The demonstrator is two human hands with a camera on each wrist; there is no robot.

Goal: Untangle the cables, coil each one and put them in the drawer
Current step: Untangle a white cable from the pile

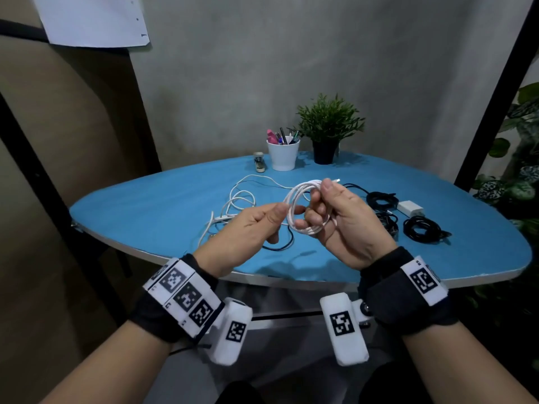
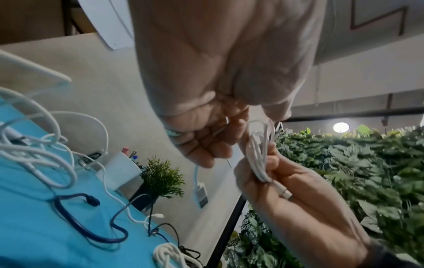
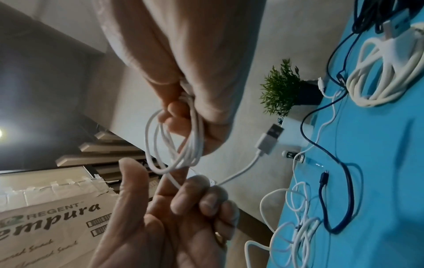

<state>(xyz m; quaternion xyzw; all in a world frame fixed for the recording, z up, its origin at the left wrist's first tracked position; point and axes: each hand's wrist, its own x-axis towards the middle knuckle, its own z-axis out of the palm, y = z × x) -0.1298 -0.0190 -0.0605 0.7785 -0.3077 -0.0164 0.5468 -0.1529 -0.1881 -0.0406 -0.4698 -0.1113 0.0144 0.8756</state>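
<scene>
My right hand [image 1: 320, 202] grips a white cable coil [image 1: 303, 208] of several loops, held upright above the blue table [image 1: 145, 205]. To its left, my left hand [image 1: 274, 220] curls its fingers round the same cable's loose tail. In the right wrist view the tail runs from the coil [image 3: 174, 145] through the left fingers [image 3: 201, 190] to a free USB plug [image 3: 269, 139]. The left wrist view has the coil [image 2: 259, 154] bunched in the right hand [image 2: 286, 181]. A loose white cable [image 1: 239, 199] and a dark cable [image 1: 280, 246] lie tangled under my hands. No drawer is in view.
Two black coiled cables [image 1: 423, 228] [image 1: 382, 198] and a white charger block [image 1: 409, 207] lie at the right of the table. A white pen cup [image 1: 283, 154], a potted plant [image 1: 326, 132] and a stapler [image 1: 259, 162] stand at the back by the wall.
</scene>
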